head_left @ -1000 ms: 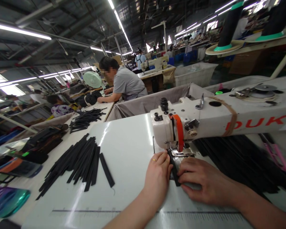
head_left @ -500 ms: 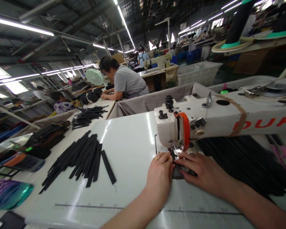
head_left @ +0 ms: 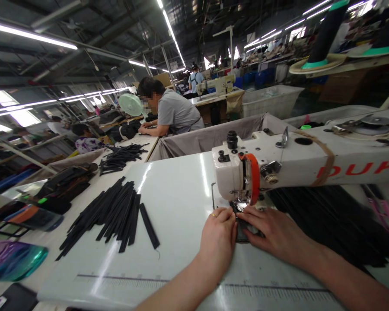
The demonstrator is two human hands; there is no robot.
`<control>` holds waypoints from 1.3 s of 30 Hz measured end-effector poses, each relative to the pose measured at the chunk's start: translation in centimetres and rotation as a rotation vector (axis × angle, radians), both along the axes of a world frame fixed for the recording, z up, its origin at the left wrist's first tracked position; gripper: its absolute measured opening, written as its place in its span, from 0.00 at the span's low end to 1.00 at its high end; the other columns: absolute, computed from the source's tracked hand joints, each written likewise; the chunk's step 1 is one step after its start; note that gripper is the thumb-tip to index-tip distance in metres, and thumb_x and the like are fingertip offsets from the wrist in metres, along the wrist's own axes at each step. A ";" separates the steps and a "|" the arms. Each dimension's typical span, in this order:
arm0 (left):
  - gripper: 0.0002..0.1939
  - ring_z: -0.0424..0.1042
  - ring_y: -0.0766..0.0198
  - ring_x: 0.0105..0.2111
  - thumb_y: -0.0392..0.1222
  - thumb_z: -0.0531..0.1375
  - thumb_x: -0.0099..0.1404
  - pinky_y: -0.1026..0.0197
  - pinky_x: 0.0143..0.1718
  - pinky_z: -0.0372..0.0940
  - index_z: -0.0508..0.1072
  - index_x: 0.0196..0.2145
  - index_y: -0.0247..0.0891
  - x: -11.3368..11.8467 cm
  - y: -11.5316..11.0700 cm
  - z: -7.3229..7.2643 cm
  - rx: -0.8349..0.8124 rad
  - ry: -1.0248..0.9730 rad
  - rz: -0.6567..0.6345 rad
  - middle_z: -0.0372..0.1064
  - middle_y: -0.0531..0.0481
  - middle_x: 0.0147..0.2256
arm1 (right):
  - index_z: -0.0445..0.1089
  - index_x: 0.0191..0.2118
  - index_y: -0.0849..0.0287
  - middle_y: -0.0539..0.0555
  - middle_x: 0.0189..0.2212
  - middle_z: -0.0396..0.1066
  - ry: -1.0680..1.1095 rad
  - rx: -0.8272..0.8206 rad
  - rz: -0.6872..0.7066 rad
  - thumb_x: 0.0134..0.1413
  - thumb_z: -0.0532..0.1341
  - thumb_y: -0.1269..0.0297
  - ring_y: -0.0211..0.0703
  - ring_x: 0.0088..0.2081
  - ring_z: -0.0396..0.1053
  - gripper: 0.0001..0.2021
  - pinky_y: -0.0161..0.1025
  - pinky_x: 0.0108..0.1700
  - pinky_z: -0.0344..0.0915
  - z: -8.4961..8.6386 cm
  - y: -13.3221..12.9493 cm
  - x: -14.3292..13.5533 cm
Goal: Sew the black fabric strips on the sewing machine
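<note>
At the presser foot of a white sewing machine with an orange guard, my two hands meet. My left hand is closed, its fingertips pinching a small black strip, which is mostly hidden. From the other side, my right hand grips the same strip with thumb and fingers, close by the needle. A single black strip with a loose thread lies to the left, beside a fanned pile of black strips. More long black strips lie under the machine arm.
Pink-handled scissors lie at the right. A printed ruler runs along the table's front. At the left are a purple-teal bottle and a phone. Thread cones stand upper right. A co-worker sits ahead.
The whole view has shifted slightly. Both hands stay at the presser foot, with hardly any visible movement of the fingers.
</note>
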State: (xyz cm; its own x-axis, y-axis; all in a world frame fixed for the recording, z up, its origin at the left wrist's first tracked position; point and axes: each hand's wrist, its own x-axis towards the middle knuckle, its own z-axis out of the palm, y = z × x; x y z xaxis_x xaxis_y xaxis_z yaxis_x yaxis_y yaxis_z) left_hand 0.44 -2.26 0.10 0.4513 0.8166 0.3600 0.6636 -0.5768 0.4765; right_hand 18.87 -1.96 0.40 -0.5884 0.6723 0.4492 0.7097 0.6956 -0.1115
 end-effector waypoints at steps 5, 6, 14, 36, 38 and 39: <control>0.08 0.70 0.56 0.42 0.31 0.56 0.67 0.53 0.48 0.68 0.75 0.35 0.37 -0.5 0.3 0.5 -0.069 0.028 0.010 0.72 0.46 0.39 | 0.73 0.45 0.59 0.56 0.41 0.75 0.044 -0.035 0.010 0.57 0.60 0.70 0.48 0.40 0.72 0.10 0.44 0.42 0.70 -0.1 -0.2 0.0; 0.05 0.70 0.56 0.42 0.33 0.59 0.66 0.54 0.47 0.69 0.75 0.35 0.37 -0.7 0.8 0.6 -0.096 0.012 0.036 0.72 0.47 0.39 | 0.73 0.44 0.58 0.55 0.40 0.75 0.063 -0.044 0.013 0.59 0.59 0.70 0.47 0.40 0.72 0.09 0.43 0.42 0.70 -0.1 -0.2 0.3; 0.26 0.61 0.45 0.58 0.60 0.66 0.57 0.42 0.61 0.55 0.74 0.48 0.44 -0.8 5.6 1.2 -0.092 0.175 -0.049 0.67 0.44 0.54 | 0.70 0.41 0.62 0.62 0.38 0.73 -0.091 -0.041 -0.584 0.61 0.57 0.67 0.55 0.41 0.71 0.07 0.48 0.44 0.67 0.6 1.7 3.5; 0.24 0.66 0.69 0.18 0.49 0.61 0.62 0.66 0.19 0.60 0.66 0.52 0.32 1.8 -0.8 2.6 -1.058 -0.765 -0.053 0.73 0.47 0.32 | 0.70 0.43 0.57 0.50 0.23 0.72 0.056 -0.672 -0.239 0.62 0.53 0.61 0.42 0.23 0.71 0.11 0.34 0.25 0.67 1.7 -3.2 2.4; 0.28 0.62 0.73 0.16 0.51 0.67 0.53 0.69 0.17 0.56 0.67 0.46 0.32 2.0 -0.3 2.1 -1.177 -0.922 -0.113 0.72 0.50 0.28 | 0.71 0.45 0.54 0.52 0.30 0.75 0.183 -0.639 -0.085 0.63 0.52 0.58 0.43 0.29 0.74 0.13 0.33 0.30 0.71 0.7 -5.6 2.6; 0.28 0.60 0.74 0.15 0.51 0.69 0.50 0.70 0.17 0.54 0.67 0.43 0.32 1.8 0.0 1.9 -1.183 -0.969 -0.111 0.71 0.52 0.27 | 0.70 0.49 0.53 0.54 0.37 0.77 0.222 -0.554 -0.050 0.64 0.51 0.59 0.44 0.36 0.76 0.14 0.34 0.38 0.72 0.4 -6.2 2.6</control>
